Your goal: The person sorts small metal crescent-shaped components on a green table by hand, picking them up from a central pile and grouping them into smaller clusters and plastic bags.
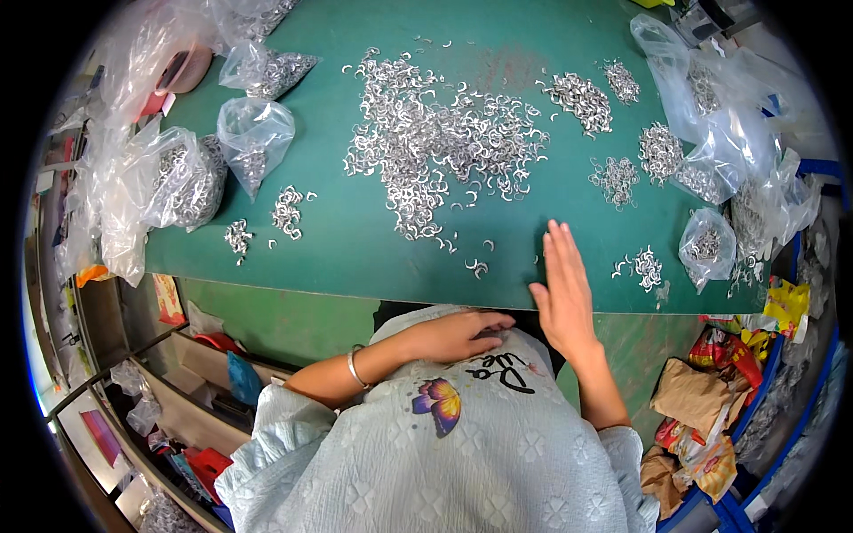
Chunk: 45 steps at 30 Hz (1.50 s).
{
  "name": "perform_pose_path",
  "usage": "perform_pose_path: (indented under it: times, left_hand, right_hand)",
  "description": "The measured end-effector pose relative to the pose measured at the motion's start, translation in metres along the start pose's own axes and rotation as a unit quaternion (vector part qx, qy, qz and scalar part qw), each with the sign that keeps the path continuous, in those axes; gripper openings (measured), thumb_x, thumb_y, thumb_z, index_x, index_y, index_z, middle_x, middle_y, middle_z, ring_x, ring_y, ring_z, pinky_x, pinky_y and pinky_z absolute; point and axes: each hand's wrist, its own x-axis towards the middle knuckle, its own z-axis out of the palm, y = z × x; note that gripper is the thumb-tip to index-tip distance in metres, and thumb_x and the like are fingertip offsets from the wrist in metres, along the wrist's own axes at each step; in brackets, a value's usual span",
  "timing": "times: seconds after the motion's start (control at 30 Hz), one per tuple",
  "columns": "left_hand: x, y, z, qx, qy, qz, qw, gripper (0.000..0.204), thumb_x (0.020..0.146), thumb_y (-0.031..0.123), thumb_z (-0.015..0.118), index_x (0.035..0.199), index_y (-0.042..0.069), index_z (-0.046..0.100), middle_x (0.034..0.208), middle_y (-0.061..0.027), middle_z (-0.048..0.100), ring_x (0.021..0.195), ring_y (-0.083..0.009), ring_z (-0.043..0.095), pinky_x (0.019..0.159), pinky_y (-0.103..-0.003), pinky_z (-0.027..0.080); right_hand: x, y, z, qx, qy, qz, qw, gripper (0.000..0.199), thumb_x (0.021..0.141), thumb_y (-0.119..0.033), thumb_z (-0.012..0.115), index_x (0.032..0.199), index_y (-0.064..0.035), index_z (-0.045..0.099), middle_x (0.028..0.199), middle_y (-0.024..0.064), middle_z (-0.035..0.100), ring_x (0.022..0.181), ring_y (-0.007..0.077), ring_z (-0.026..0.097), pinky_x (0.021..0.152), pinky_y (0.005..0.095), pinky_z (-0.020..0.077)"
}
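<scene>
A large spread of small silver crescent-shaped metal pieces [435, 133] lies across the middle of the green tabletop [320, 258]. My right hand [566, 289] reaches over the front edge, its fingers stretched out and held side by side, with nothing in it. One loose crescent piece [536, 259] lies just left of its fingers. Below the table edge, my left hand [469, 334] rests against my shirt, fingers extended and slightly bent, holding nothing visible. A few crescent pieces [477, 267] lie on the table between the big pile and my left hand.
Smaller heaps of metal pieces [579, 102] sit at the right, and two small heaps [286, 213] at the left. Clear plastic bags of pieces [187, 182] line the left side, with more bags [708, 244] at the right. Packages [697, 395] fill a container below right.
</scene>
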Motion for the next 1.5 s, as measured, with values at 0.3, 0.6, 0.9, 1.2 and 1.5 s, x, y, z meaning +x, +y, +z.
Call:
perform_pose_path:
  times: [0.3,0.6,0.9,1.2,1.5]
  left_hand:
    - [0.018,-0.002,0.007,-0.298,-0.093,-0.075,0.947,0.036,0.1,0.014,0.053,0.132,-0.002,0.052,0.124,-0.0134,0.062,0.115,-0.0184,0.059,0.102,-0.031,0.044]
    - [0.042,-0.053,0.021,-0.481,-0.141,-0.082,0.861,0.05,0.106,0.035,0.037,0.138,-0.003,0.045,0.132,-0.0184,0.057,0.125,-0.0251,0.054,0.108,-0.036,0.041]
    - [-0.018,0.038,-0.021,0.249,0.345,0.169,0.889,0.026,0.084,0.004,0.068,0.11,0.006,0.067,0.107,-0.0101,0.064,0.102,-0.0274,0.059,0.089,-0.039,0.043]
    - [0.005,0.023,-0.047,0.347,0.517,0.041,0.782,0.022,0.078,0.01,0.075,0.098,0.009,0.065,0.094,-0.0052,0.053,0.092,-0.024,0.051,0.081,-0.038,0.033]
    - [-0.001,0.027,-0.042,0.334,0.517,0.065,0.786,0.024,0.077,0.009,0.076,0.097,0.009,0.063,0.097,-0.0057,0.054,0.094,-0.0247,0.052,0.081,-0.038,0.032]
  right_hand:
    - [0.02,0.01,-0.007,0.017,0.049,-0.01,0.999,0.047,0.09,-0.004,0.058,0.135,0.0007,0.051,0.143,0.0166,0.048,0.136,0.0354,0.042,0.111,0.046,0.032]
    - [0.001,0.001,-0.007,0.042,-0.051,-0.046,0.997,0.052,0.084,-0.006,0.061,0.135,0.0025,0.051,0.146,0.0162,0.046,0.139,0.0371,0.038,0.114,0.052,0.0292]
    - [0.052,-0.019,0.007,-0.019,-0.003,-0.08,0.997,0.043,0.086,-0.004,0.061,0.129,-0.0015,0.056,0.136,0.0126,0.051,0.132,0.0355,0.043,0.111,0.0506,0.0303]
    - [0.064,-0.027,0.014,-0.005,0.05,-0.061,0.997,0.027,0.082,-0.002,0.066,0.109,-0.0041,0.068,0.117,0.0101,0.058,0.113,0.0329,0.051,0.095,0.0428,0.0397]
    - [0.07,-0.034,0.027,0.03,0.069,-0.063,0.995,0.019,0.078,-0.006,0.072,0.097,-0.0061,0.07,0.099,0.0055,0.06,0.096,0.0264,0.054,0.082,0.0381,0.0396]
